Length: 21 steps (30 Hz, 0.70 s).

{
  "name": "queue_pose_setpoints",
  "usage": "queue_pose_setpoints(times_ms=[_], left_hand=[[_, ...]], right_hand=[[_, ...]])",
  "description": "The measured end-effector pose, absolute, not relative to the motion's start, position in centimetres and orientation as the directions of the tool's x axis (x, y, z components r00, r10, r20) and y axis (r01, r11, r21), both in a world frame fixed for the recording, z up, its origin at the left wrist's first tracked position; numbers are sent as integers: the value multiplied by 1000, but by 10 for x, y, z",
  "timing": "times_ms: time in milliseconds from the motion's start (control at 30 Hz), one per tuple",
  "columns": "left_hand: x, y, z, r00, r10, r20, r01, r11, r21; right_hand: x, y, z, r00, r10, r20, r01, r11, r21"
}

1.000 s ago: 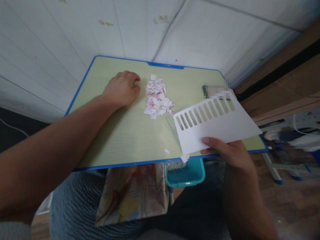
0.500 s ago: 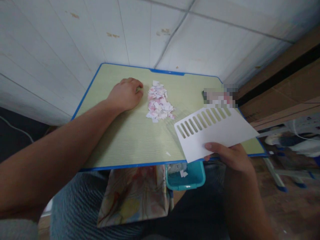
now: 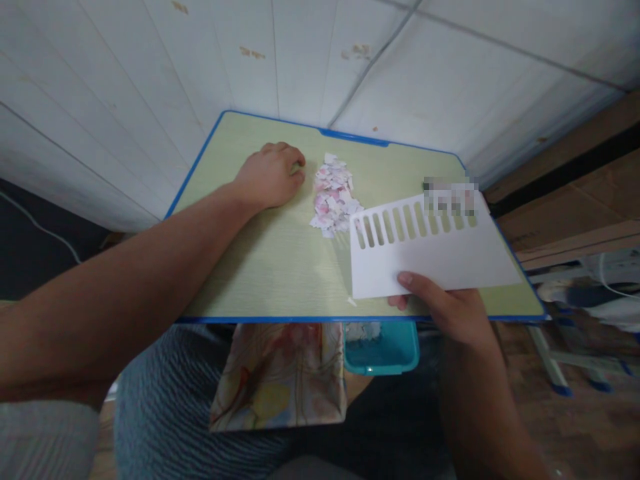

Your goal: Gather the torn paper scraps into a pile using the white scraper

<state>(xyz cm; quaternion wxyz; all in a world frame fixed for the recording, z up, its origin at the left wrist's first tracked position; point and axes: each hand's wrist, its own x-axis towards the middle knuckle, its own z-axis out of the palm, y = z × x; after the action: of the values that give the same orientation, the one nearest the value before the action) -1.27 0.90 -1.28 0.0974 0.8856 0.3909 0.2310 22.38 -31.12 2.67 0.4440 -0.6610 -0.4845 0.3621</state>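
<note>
A heap of small torn paper scraps (image 3: 334,199), white and pinkish, lies on the pale green table (image 3: 280,280). Just left of the heap, my left hand (image 3: 273,175) rests on the tabletop, fingers curled and thumb apart, nothing visible in it. My right hand (image 3: 450,303) grips the lower edge of a white card with a row of slots (image 3: 415,260), thumb on top and fingers mostly hidden beneath. The card is held over the right part of the table, its left end beside the heap. One loose paper scrap (image 3: 352,302) lies near the front edge.
Under the front edge sits a teal plastic basket (image 3: 383,368) with pale paper bits inside, beside a patterned fabric piece (image 3: 280,393). A pixelated item (image 3: 450,190) lies behind the card. Cardboard boxes (image 3: 580,200) stand to the right; a white panelled wall (image 3: 300,67) backs the table.
The card has swung to a more level angle, its left end now nearer the scraps. My left hand keeps its place beside the heap. The whole view has shifted a little.
</note>
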Motion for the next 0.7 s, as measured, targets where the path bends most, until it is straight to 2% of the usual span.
queue_pose_setpoints(times_ms=[133, 333, 533, 700], left_hand=[[-13, 8, -11, 593, 736, 326, 639, -676, 366], [-11, 3, -5, 589, 760, 275, 678, -650, 344], [-11, 11, -13, 589, 743, 319, 631, -669, 393], [-12, 11, -13, 583, 750, 313, 641, -661, 389]], right_hand=[[224, -312, 25, 289, 957, -40, 371, -150, -916], [229, -316, 20, 314, 946, -78, 307, -179, -935], [238, -321, 14, 365, 928, -71, 319, -197, -927], [245, -321, 8, 333, 931, -147, 261, -241, -935]])
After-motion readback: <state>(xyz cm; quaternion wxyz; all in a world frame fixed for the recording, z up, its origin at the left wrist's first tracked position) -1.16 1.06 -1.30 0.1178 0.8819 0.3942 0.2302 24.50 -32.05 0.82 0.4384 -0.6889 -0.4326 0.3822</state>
